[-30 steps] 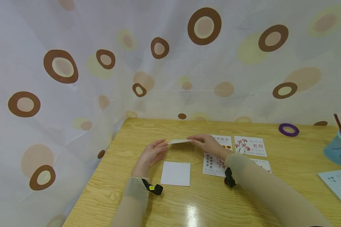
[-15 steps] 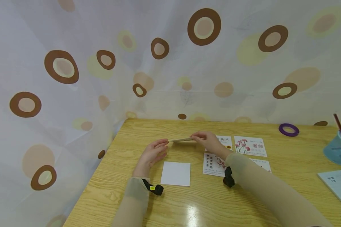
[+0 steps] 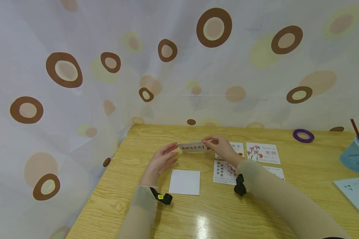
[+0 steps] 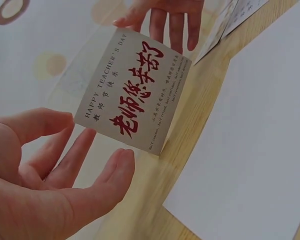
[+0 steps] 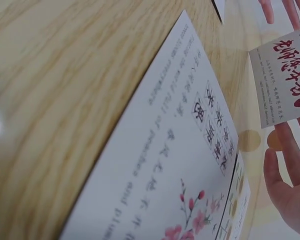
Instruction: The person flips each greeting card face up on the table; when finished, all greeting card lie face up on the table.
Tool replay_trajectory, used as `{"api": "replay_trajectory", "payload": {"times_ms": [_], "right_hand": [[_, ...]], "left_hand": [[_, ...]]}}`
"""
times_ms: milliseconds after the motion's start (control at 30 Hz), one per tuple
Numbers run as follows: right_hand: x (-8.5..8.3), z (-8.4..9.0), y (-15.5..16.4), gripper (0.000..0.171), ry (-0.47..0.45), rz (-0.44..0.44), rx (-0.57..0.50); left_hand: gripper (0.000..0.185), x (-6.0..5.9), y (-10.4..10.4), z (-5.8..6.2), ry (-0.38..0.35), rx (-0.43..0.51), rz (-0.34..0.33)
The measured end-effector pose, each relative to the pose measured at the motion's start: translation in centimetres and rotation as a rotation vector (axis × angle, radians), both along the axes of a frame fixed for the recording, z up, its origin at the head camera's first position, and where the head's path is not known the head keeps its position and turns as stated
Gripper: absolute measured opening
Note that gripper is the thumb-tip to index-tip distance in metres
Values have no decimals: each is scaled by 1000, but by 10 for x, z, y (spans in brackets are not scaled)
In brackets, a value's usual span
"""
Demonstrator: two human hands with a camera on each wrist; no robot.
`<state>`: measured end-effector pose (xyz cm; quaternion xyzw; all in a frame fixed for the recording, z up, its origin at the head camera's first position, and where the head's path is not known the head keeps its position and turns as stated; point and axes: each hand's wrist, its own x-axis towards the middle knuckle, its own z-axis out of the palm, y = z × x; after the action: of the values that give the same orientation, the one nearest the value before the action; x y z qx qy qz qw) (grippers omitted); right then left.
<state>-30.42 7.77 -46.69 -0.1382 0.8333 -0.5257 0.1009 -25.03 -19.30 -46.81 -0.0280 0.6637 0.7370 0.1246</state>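
while the right hand (image 3: 219, 146) pinches the card (image 3: 193, 147), left hand (image 3: 161, 159) released, white sheet (image 3: 184, 182) lies near.

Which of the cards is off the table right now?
The card with red brush lettering, pinched by the right hand and tilted up. The flower cards and the blank white card lie flat.

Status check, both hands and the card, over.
Right hand pinches the greeting card, tilted up, red lettering showing. Left hand open beside it, not touching. Nothing in the way.
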Motion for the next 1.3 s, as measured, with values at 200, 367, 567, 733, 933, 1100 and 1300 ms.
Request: {"api": "replay_trajectory", "payload": {"times_ms": [200, 367, 567, 733, 933, 1100, 1300], "right_hand": [[-2, -1, 2, 36, 14, -11, -6], [-2, 0, 4, 39, 27, -24, 6], [-1, 4, 5, 36, 21, -56, 4], [-2, 4, 7, 35, 31, -62, 2], [0, 6, 8, 33, 21, -82, -21], [0, 6, 8, 32, -10, -100, -40], [-2, 5, 10, 32, -41, -114, -61]], "left_hand": [[50, 1, 2, 3, 10, -1, -19], [52, 1, 3, 3, 16, -4, -37], [49, -1, 7, 2, 22, -13, -48], [49, -2, 10, 3, 17, -17, -50], [57, -3, 13, 3, 13, -47, -80], [59, -6, 15, 0, 2, -48, -86], [59, -9, 18, -1, -8, -39, -91]]}}
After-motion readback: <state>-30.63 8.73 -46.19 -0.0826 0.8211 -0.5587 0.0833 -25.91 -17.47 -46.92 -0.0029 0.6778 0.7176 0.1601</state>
